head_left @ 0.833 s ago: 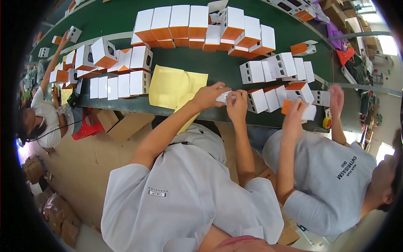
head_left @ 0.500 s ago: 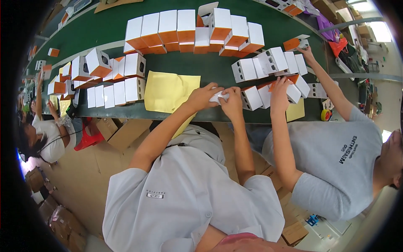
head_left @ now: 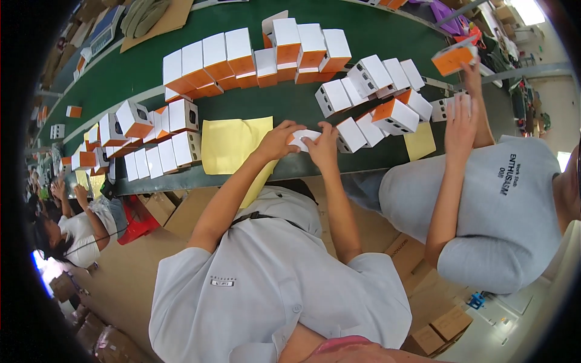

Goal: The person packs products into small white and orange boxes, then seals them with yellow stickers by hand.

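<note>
Between my two hands, at the near edge of the green table, is a small white box [head_left: 307, 137] with a bit of orange at its left end. My left hand [head_left: 278, 141] grips its left side, the fingers curled over the far edge. From the right, my right hand [head_left: 324, 145] holds it with the thumb pressed on the white face. My fingers cover part of the box. A creased yellow sheet [head_left: 233, 145] lies just left of my left hand. White boxes with dark pictures [head_left: 350, 135] stand close to the right of my right hand.
A long row of white-and-orange boxes [head_left: 215, 51] stands beyond my hands on the green table [head_left: 242, 104]. More boxes [head_left: 184, 148] are stacked at the left. At my right a co-worker in a grey shirt [head_left: 478, 199] holds up an orange-and-white box [head_left: 454, 58].
The small box now lies flatter in my hands, showing more white face and some orange. The co-worker's hands moved right, away from the stacked boxes, lifting a box. The whole view shifted slightly.
</note>
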